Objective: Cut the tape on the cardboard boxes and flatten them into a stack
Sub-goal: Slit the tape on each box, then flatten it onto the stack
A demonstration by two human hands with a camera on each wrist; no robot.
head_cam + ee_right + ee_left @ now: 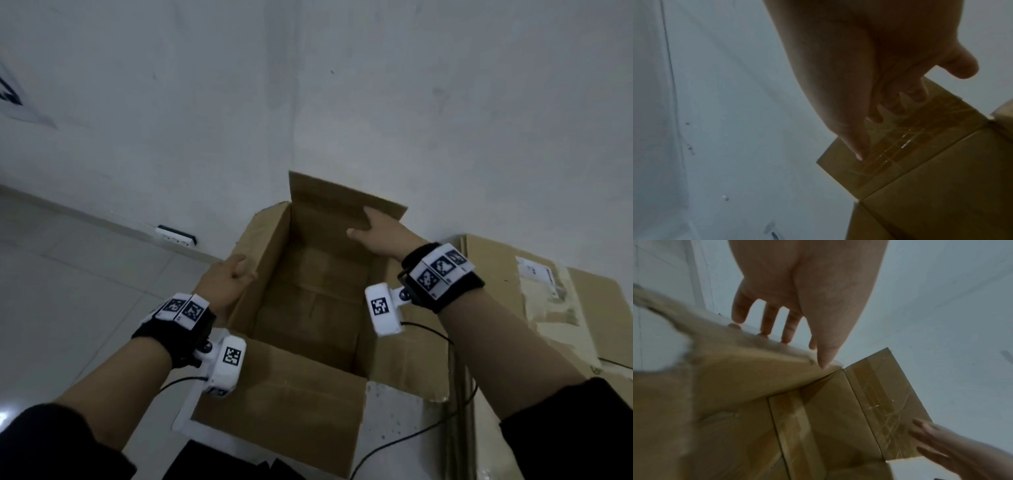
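The left hand (227, 277) reaches forward, its slightly spread fingers behind the left flap (263, 233) of the open box (308, 394) on the floor and its thumb on the front. The right hand (380, 233) stretches farther, straight fingers together and flat on the far flap (329, 202), thumb out. The label (534, 274) on the second box (496, 260), at the right, is too small to read.

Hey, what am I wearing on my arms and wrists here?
Black long sleeves, the left sleeve and right sleeve, stop short of bare forearms. Each wrist has a black band, left band and right band, carrying white blocks printed with black square markers. A white camera housing with its own marker hangs under each, left housing, right housing, trailing a thin black cable.
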